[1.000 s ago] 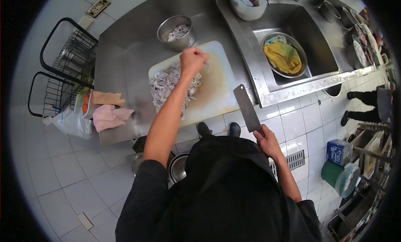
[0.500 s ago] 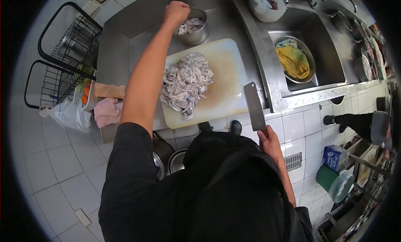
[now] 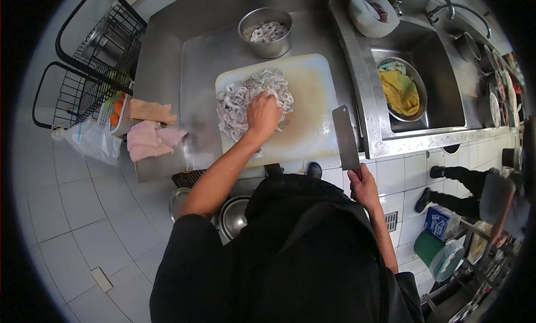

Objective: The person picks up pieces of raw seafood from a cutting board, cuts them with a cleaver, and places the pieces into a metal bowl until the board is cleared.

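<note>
My left hand (image 3: 264,117) reaches down into a heap of pale, greyish squid tentacles (image 3: 231,108), its fingers curled and partly sunk among the pieces. The heap covers the left half of a stained white cutting board (image 3: 315,111). In my right hand (image 3: 364,186) is the handle of a cleaver (image 3: 347,138); its broad blade points away from me beside the board's right edge. Beyond the board stands a round metal pot (image 3: 273,49) with more squid pieces in it.
At right, a sink (image 3: 446,80) holds a metal bowl (image 3: 420,77) with yellow and green cloths. A pink cloth (image 3: 148,141) lies at the counter's left end, near a black wire rack (image 3: 70,91). Another person (image 3: 494,197) stands far right, by a green bucket (image 3: 427,246).
My left hand has come back from above the pot to the heap on the board. The cleaver stays in my right hand. The other person has come further into view.
</note>
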Action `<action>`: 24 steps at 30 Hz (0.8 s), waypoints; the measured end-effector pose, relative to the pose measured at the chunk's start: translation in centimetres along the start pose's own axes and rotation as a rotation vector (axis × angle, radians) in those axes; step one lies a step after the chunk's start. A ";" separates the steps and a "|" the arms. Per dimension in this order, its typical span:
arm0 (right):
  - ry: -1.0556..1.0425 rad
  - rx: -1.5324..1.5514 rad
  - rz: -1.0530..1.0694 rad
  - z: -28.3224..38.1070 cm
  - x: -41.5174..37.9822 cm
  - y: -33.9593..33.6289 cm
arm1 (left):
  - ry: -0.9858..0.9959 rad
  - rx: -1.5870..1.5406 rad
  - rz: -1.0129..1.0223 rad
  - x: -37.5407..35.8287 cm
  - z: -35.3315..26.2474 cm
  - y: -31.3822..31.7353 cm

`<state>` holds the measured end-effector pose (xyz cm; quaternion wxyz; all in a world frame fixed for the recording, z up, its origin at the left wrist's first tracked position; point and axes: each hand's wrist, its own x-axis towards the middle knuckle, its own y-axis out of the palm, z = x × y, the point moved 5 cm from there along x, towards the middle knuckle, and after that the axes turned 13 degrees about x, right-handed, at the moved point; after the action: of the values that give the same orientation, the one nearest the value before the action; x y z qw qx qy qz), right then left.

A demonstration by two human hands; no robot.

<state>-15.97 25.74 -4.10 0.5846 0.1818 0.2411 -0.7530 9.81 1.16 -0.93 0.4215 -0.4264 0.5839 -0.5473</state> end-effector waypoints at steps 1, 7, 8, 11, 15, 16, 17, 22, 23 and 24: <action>0.007 0.007 0.005 0.0 0.0 -0.1 | -0.004 0.007 -0.052 -0.2 0.1 0.4; 0.022 -0.012 0.036 -0.3 0.2 -0.7 | 0.023 -0.025 -0.244 -0.4 0.3 2.6; 0.007 -0.033 0.038 -0.8 0.5 -0.9 | 0.008 -0.039 -0.235 -0.4 0.4 2.7; -0.042 -0.079 0.036 -1.0 0.4 -1.4 | -0.062 -0.162 -0.146 0.3 0.8 2.0; -0.044 -0.087 0.051 -1.2 0.1 -1.7 | -0.166 -0.514 0.016 2.6 3.5 1.0; -0.079 -0.077 0.048 -1.4 0.1 -1.8 | -0.204 -0.634 0.038 3.2 4.0 0.2; -0.114 -0.066 0.046 -1.9 0.3 -1.8 | -0.242 -0.754 0.060 3.8 4.5 -0.7; -0.153 -0.079 0.050 -2.6 0.5 -2.0 | -0.283 -0.990 0.075 7.9 5.6 -7.0; -0.147 -0.077 0.051 -2.4 0.4 -2.0 | -0.281 -0.975 0.041 8.9 5.6 -8.5; -0.142 -0.076 0.052 -2.1 0.2 -1.9 | -0.279 -0.961 0.008 10.0 5.6 -9.5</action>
<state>-17.92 27.20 -5.64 0.6261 0.1119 0.2225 -0.7389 12.75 -10.41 8.04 0.2535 -0.6394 0.7097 -0.1525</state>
